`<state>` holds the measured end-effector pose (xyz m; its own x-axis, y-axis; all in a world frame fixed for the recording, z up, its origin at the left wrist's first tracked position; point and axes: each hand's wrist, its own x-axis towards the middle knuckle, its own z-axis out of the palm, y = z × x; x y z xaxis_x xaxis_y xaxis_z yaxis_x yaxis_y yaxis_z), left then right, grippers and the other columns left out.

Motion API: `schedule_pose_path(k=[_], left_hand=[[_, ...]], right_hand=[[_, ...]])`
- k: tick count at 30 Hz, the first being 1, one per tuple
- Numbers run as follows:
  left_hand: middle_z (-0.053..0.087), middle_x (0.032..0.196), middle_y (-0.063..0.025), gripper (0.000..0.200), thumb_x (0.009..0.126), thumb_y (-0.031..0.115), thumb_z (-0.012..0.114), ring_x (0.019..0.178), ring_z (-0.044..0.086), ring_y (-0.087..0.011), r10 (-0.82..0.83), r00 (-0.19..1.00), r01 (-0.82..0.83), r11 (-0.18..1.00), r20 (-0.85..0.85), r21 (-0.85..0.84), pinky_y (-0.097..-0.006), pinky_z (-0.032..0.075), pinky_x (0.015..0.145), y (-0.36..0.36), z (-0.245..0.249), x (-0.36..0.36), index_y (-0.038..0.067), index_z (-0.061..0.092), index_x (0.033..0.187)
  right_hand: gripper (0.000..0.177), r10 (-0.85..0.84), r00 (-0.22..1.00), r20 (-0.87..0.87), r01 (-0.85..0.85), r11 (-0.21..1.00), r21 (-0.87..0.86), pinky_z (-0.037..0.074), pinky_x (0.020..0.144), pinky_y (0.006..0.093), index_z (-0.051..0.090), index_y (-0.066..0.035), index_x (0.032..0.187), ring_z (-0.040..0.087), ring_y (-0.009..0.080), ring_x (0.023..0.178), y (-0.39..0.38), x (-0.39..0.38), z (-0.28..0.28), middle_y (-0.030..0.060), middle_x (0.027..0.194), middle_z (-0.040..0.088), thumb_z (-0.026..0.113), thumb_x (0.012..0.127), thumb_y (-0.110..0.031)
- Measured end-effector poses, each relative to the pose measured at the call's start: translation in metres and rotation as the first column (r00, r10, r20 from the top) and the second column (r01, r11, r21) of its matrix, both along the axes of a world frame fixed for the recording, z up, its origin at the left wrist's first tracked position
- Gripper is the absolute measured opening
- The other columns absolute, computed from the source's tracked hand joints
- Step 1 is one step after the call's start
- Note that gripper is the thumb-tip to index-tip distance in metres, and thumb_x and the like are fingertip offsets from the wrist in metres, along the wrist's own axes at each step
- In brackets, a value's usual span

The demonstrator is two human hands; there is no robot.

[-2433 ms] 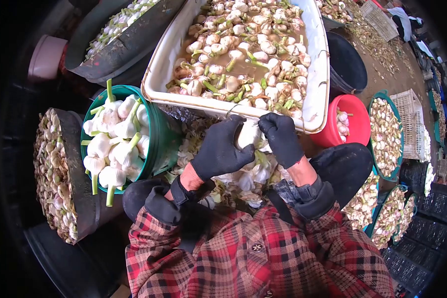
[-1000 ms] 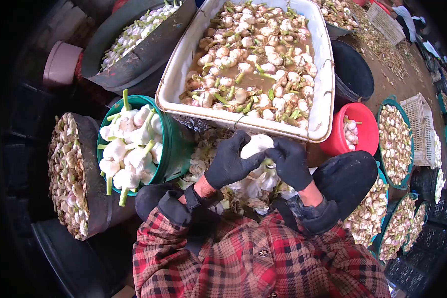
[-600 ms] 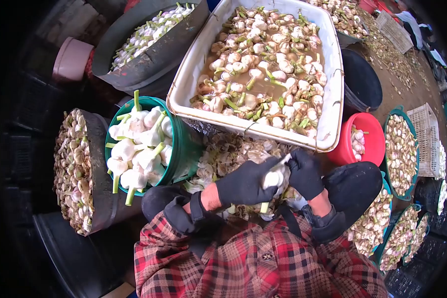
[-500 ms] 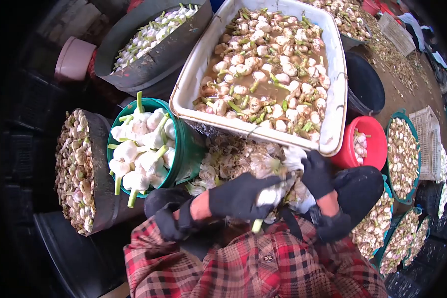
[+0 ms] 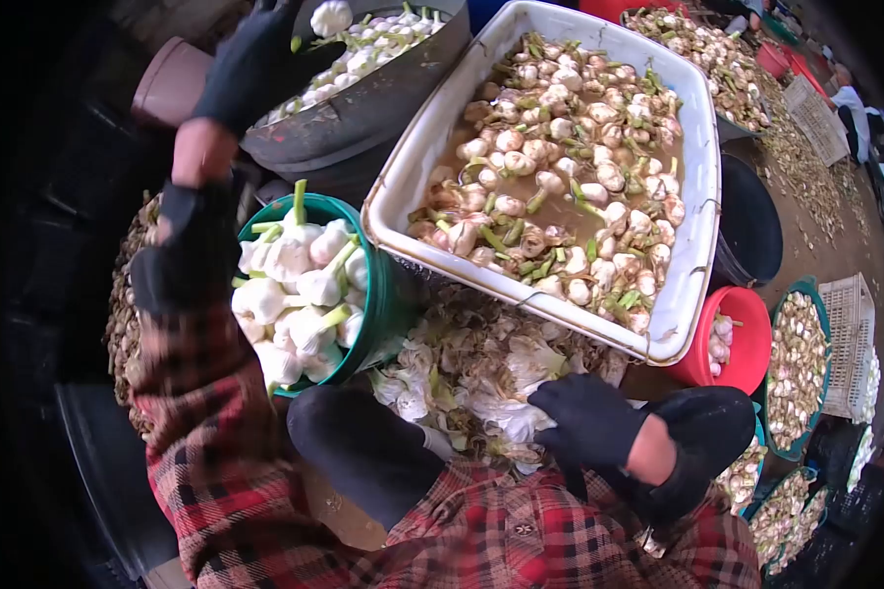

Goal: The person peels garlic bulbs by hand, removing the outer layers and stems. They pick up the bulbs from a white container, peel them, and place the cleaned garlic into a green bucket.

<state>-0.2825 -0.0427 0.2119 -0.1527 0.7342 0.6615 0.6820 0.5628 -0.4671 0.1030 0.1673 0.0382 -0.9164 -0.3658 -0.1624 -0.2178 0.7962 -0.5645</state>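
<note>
- My gloved left hand (image 5: 250, 64) was up over the grey tub (image 5: 383, 93), blurred; I could not tell how far its fingers were open.
- A peeled garlic bulb (image 5: 331, 17) showed just beside its fingertips, above the tub's bulbs; touching or apart, I could not tell.
- My right hand (image 5: 589, 422) lay palm down on the heap of skins (image 5: 462, 363), fingers loosely bent, clasping nothing.
- The green bucket (image 5: 378, 285) of white bulbs stood left of the heap.
- The white tray (image 5: 697, 196) of bulbs in brown water stood beyond it, with a red bucket (image 5: 751, 339) at its right.
</note>
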Motion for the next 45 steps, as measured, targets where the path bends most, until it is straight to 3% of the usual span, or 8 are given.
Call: schedule_pose_path(k=[2,4,15,24,33,37,39,45], left_hand=[[0.062,0.112,-0.0186,0.050,0.075,0.026,0.077,0.104,0.060,-0.0312,-0.460,0.743,0.338,0.885,0.486,0.320,-0.0366,0.049,0.085,0.003,-0.039,0.023,0.003,0.058,0.116],[0.063,0.104,-0.0184,0.050,0.071,0.018,0.081,0.098,0.062,-0.0304,-0.267,0.435,0.051,0.961,0.860,0.273,-0.0356,0.049,0.083,0.010,-0.073,0.087,0.001,0.059,0.113],[0.067,0.098,-0.0161,0.026,0.082,0.018,0.071,0.084,0.066,-0.0285,-0.427,-0.247,0.023,0.895,0.870,0.445,-0.0332,0.053,0.077,0.056,-0.165,0.235,0.000,0.065,0.099],[0.060,0.115,-0.0142,0.042,0.097,0.019,0.052,0.091,0.065,-0.0217,-0.724,-0.579,-0.593,0.690,0.375,0.415,-0.0319,0.054,0.078,0.062,-0.203,0.226,-0.001,0.041,0.132],[0.052,0.131,-0.0108,0.045,0.095,0.025,0.053,0.113,0.056,-0.0282,-0.661,-0.703,-0.683,0.525,-0.262,0.508,-0.0390,0.050,0.089,0.062,-0.184,0.223,0.008,0.041,0.135],[0.055,0.123,-0.0124,0.044,0.093,0.017,0.057,0.106,0.060,-0.0268,-0.737,-0.626,-0.747,0.472,-0.256,0.469,-0.0392,0.053,0.086,0.051,-0.174,0.227,0.005,0.042,0.133],[0.056,0.119,-0.0125,0.045,0.090,0.012,0.060,0.105,0.061,-0.0261,-0.859,-0.511,-0.748,0.419,-0.044,0.515,-0.0396,0.056,0.084,0.049,-0.173,0.228,0.003,0.042,0.130],[0.057,0.112,-0.0129,0.040,0.083,-0.003,0.063,0.098,0.062,-0.0215,-0.937,-0.275,-0.749,0.349,0.215,0.563,-0.0349,0.058,0.079,0.057,-0.181,0.232,-0.001,0.047,0.120]], right_hand=[[0.035,-0.021,0.999,-0.029,0.018,0.996,-0.090,0.050,0.077,0.0424,0.063,-0.008,0.107,0.063,0.0311,0.089,0.017,-0.024,0.018,0.0113,0.100,0.065,0.067,0.078,-0.027],[0.026,-0.129,0.988,-0.080,0.131,0.991,0.021,0.052,0.072,0.0400,0.065,-0.010,0.102,0.064,0.0316,0.083,0.036,-0.065,0.039,0.0117,0.092,0.066,0.069,0.079,-0.022],[0.026,0.153,0.967,-0.204,0.040,0.697,0.716,0.054,0.072,0.0399,0.061,-0.011,0.103,0.065,0.0249,0.093,0.094,-0.250,-0.091,0.0082,0.109,0.059,0.061,0.077,-0.009],[0.022,-0.311,0.826,-0.470,0.343,0.939,-0.018,0.051,0.071,0.0409,0.066,-0.008,0.094,0.063,0.0329,0.080,0.110,-0.216,-0.052,0.0123,0.094,0.063,0.071,0.072,-0.010],[0.025,-0.516,0.765,0.385,0.512,0.124,-0.850,0.045,0.052,0.0207,0.061,-0.001,0.112,0.058,0.0073,0.062,0.027,-0.118,0.018,0.0039,0.086,0.066,0.062,0.091,-0.013],[0.031,-0.506,0.751,0.423,0.587,0.221,-0.778,0.049,0.057,0.0224,0.058,-0.001,0.117,0.061,0.0092,0.070,0.017,-0.110,0.006,0.0072,0.095,0.066,0.063,0.089,-0.014],[0.033,-0.728,0.640,-0.244,0.472,0.623,-0.623,0.050,0.059,0.0261,0.059,0.000,0.114,0.064,0.0149,0.070,0.008,-0.113,-0.007,0.0098,0.091,0.067,0.069,0.084,-0.010],[0.019,-0.725,0.607,-0.325,0.466,0.656,-0.594,0.051,0.066,0.0327,0.065,-0.004,0.095,0.066,0.0219,0.076,-0.016,-0.101,0.020,0.0109,0.090,0.065,0.071,0.076,-0.005]])
